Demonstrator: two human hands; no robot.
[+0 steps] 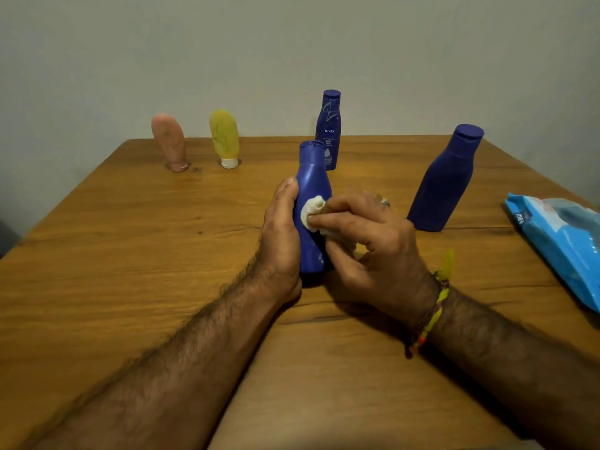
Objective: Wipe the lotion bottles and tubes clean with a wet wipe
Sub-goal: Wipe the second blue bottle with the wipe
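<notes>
Left hand [281, 228] grips bottle [312, 203] (upright); right hand [367, 235] pinches wipe [313, 211] against it

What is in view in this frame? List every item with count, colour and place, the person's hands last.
Held bottle: 1, blue, upright at table centre, gripped by the left hand and rubbed with the wipe.
Wipe: 1, white, bunched against the held bottle's side.
Labelled bottle: 1, dark blue with white print, upright at the far edge, behind the held bottle.
Plain bottle: 1, dark blue, upright on the right.
Pink tube: 1, standing on its cap, far left.
Yellow tube: 1, white cap down, right of the pink tube.
Wipes pack: 1, light blue, lying at the right edge.
Table: 1, brown wood.
Wall: grey, behind the table.
Left hand: grips the held bottle.
Right hand: pinches the wipe; ring, thread wristband.
</notes>
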